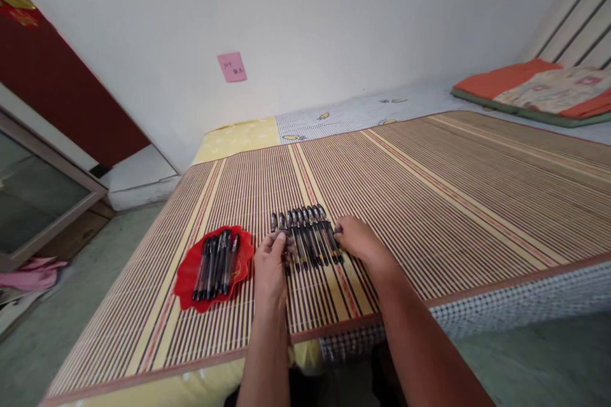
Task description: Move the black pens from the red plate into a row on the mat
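Note:
Several black-capped pens (310, 238) with clear barrels lie side by side in a row on the striped mat (410, 203), caps pointing away from me. My left hand (272, 257) is at the row's left end, thumb and fingers closed over the leftmost pens and hiding part of them. At the right end, my right hand (358, 236) has its fingers curled together beside the last pen; whether they touch it or pinch anything is hidden. Left of my left hand, a red scalloped plate (184, 276) holds several more pens (217, 264).
The mat covers a bed with its front edge close to me. Folded orange and floral bedding (534, 89) lies at the far right. A pink note (232, 67) is stuck on the white wall (334, 25). A framed glass panel (38, 184) stands at the left.

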Demonstrator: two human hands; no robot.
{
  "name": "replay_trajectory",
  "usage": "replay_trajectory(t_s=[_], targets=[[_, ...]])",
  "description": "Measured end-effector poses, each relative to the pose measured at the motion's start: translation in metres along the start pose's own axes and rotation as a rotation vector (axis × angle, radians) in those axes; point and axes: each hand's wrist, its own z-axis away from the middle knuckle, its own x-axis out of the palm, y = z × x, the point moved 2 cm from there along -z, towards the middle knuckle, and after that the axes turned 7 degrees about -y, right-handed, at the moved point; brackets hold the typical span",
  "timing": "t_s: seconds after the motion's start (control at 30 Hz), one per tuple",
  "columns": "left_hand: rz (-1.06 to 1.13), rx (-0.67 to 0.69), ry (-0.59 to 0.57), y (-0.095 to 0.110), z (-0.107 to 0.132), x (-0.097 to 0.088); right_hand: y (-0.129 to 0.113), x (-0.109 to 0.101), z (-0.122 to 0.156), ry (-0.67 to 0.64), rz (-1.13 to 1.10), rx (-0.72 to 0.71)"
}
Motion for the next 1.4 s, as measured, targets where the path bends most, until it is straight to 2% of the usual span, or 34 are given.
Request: replay_trajectory(t_s=[0.27, 0.93, 1.17, 1.4], targets=[[-0.007, 0.000, 0.008, 0.002, 0.001, 0.003, 0.000, 0.000, 0.000, -0.026, 0.009, 0.001], [-0.024, -0.010, -0.017, -0.001, 0.001, 0.001, 0.005, -0.003, -0.002, 0.018, -0.039, -0.022], [-0.246, 0.015, -0.179, 0.000, 0.009, 0.009, 0.001, -0.016, -0.002, 0.220, -0.096, -0.067], [-0.449, 0.123, -0.160, 0.007, 0.011, 0.007, 0.004, -0.016, -0.005, 0.253, -0.152, -0.076]])
